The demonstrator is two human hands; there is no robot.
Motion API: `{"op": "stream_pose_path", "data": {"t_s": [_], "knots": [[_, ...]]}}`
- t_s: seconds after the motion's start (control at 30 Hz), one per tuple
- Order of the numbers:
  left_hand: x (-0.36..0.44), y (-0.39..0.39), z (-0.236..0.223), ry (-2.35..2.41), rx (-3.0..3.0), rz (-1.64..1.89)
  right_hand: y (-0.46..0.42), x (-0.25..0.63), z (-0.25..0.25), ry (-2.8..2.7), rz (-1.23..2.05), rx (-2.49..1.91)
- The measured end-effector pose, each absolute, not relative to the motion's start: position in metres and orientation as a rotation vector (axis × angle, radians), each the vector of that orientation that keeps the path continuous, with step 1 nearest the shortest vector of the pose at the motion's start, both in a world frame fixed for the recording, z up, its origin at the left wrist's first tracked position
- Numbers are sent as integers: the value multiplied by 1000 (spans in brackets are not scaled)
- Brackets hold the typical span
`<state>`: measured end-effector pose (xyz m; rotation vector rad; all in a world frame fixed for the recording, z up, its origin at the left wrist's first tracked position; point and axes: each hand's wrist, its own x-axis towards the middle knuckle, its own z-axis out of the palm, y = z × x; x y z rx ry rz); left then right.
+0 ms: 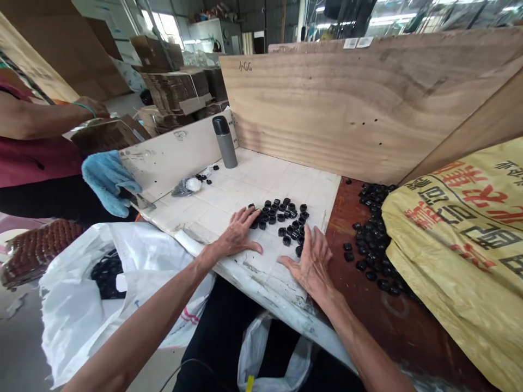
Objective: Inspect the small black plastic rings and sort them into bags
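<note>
Here, black pieces (281,218) lie between the left hand (239,234) and right hand (314,261).
Left is spread open, fingertips touching them; right is partly open at their edge, hold unclear.

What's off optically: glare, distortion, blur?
Head view: window blown out, upper left; wide-angle stretch toward the edges, clear on the yellow sack; black parts beside it merge into dark clumps; fingers of the right hand slightly soft, perhaps motion blur.
</note>
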<state>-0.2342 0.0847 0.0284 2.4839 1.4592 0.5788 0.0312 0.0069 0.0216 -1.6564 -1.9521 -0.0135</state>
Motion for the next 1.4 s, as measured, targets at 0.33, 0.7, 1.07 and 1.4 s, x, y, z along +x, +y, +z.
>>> {"op": "stream_pose_path", "data": {"t_s": [0.33, 0.7, 1.07, 1.4], "knots": [[-112, 38, 34, 1681, 1954, 1104, 31, 30, 15, -2246, 217, -1260], [-67, 26, 44, 1606, 891, 1570, 36, 27, 13, -1806, 624, -1111], [-55, -58, 103, 1274, 564, 1627, -56, 1, 71, -1422, 666, -1196], [-95, -184, 13, 1587, 894, 1106, -194, -20, -18, -1462, 840, -1512]]}}
